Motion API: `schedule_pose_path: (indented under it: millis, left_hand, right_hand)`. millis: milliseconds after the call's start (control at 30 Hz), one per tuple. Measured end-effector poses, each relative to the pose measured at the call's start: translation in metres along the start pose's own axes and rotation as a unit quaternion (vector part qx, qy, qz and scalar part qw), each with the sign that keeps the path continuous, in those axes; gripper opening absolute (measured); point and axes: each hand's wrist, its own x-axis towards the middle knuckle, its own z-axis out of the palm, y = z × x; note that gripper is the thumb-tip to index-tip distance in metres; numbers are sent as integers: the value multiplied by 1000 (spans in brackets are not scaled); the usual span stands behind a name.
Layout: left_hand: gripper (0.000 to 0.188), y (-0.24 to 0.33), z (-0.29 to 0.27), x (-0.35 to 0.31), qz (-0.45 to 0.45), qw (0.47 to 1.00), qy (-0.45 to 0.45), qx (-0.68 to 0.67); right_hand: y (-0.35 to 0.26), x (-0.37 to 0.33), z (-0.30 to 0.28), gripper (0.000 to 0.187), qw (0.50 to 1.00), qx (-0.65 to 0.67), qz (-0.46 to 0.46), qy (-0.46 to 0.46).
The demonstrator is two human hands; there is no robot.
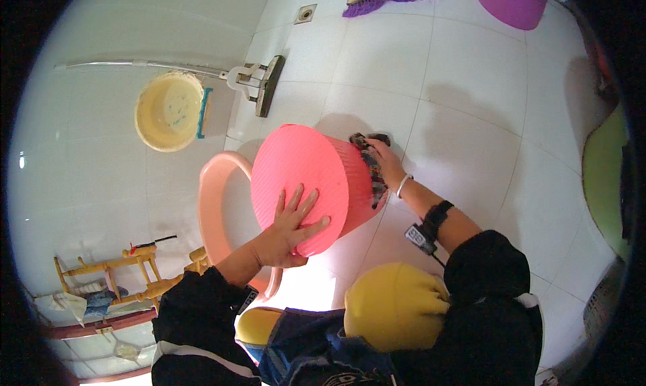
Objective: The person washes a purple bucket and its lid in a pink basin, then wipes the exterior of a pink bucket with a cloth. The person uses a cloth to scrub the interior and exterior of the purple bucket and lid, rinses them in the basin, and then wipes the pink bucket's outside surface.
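A pink plastic bin with a finely ribbed face leans over the floor in front of me; which way its mouth points I cannot tell. My left hand lies on the ribbed face with its fingers spread, thumb near the lower edge. On the bin's right side, my right hand presses a dark, patterned rag against the pink surface, fingers bent over it. Part of the rag is hidden under the hand.
Left of the bin stands a peach basin. Beyond are a yellow basin and a squeeze mop. A purple broom, a floor drain and a purple bucket lie farther off. Wooden frames stand at left.
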Motion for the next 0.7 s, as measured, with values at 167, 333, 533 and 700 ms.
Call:
schedule_pose_path:
  millis: [167,333,533,700]
  left_hand:
    - [113,1,3,-1,-2,1000,-8,-7]
    - [114,7,-3,1,-15,1000,-3,-4]
    - [112,8,-6,2,-22,999,25,-18]
    - [117,6,0,0,-27,997,26,71]
  right_hand:
    - [-5,39,15,34,994,-77,38,-60]
    - [-61,83,38,37,937,198,-160,-237]
    - [17,88,21,36,987,-38,17,-157]
    - [9,11,4,31,996,-59,-64,8]
